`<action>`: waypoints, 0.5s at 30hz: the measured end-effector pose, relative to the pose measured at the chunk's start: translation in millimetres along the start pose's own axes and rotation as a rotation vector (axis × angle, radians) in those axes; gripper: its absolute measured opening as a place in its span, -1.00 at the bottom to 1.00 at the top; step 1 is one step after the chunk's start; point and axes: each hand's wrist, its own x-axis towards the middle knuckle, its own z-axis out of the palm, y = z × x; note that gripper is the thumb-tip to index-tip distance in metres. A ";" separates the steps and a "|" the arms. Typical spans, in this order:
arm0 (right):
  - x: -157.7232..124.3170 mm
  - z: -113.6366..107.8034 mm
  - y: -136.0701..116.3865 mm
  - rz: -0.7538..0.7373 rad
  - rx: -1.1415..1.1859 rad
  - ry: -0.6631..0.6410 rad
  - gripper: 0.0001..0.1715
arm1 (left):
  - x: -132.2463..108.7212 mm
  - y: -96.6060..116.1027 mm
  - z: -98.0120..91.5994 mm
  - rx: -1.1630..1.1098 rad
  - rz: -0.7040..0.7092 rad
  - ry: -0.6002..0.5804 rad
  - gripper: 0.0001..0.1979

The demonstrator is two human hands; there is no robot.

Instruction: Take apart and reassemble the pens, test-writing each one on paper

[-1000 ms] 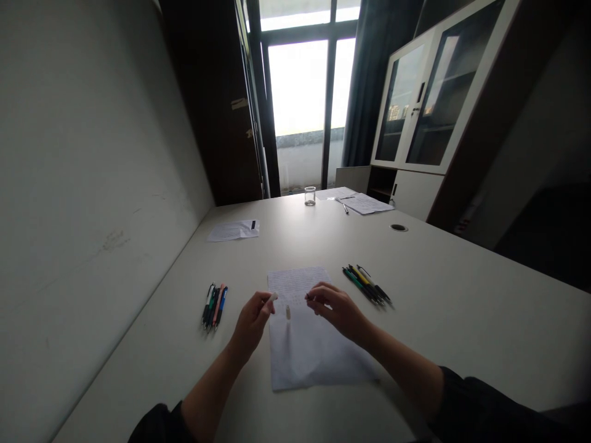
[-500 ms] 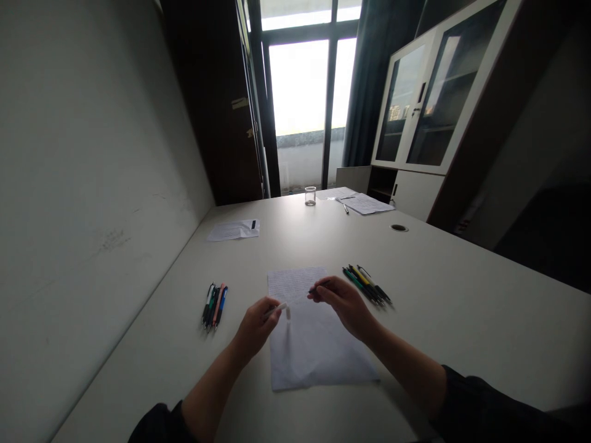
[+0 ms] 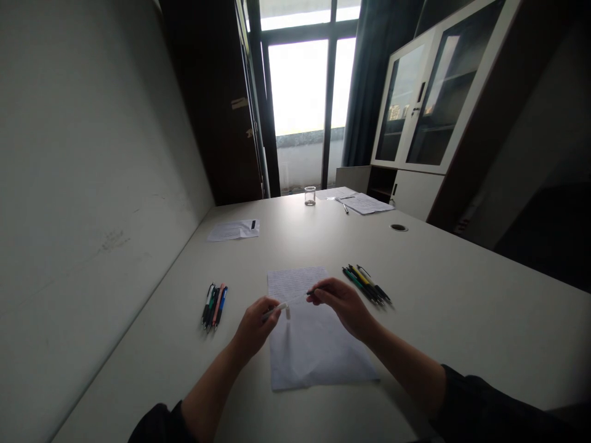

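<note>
My left hand (image 3: 258, 321) pinches a white pen (image 3: 276, 309) over the left part of a paper sheet (image 3: 318, 351); a white piece hangs down at the pen's tip. Above the sheet's upper right, my right hand (image 3: 339, 301) has its fingers closed on a small dark object (image 3: 311, 292), mostly hidden by the fingers. Lines of writing cover the top of the sheet. Left of my left hand lies a row of pens (image 3: 214, 306). Another group of pens (image 3: 366, 285), green, yellow and dark, rests just beyond my right hand.
A clear glass (image 3: 309, 196) stands at the far end of the table (image 3: 286, 237). Papers (image 3: 367, 203) with a pen (image 3: 346, 208) lie at the far right, another sheet (image 3: 234, 230) at the far left. A round hole (image 3: 399, 227) is in the tabletop. A wall (image 3: 115, 246) borders the left side.
My right hand has shifted very slightly to the left with the dark object. The left hand and its white pen are almost unmoved.
</note>
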 end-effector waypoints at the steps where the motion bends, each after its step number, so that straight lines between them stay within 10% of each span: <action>1: -0.2 -0.4 0.4 -0.001 -0.010 0.002 -0.79 | -0.1 -0.6 0.1 0.003 -0.004 0.009 -0.86; 15: -1.3 -0.3 -1.5 0.042 -0.110 -0.009 -0.73 | -0.7 -5.5 2.0 -0.023 -0.016 0.039 -0.83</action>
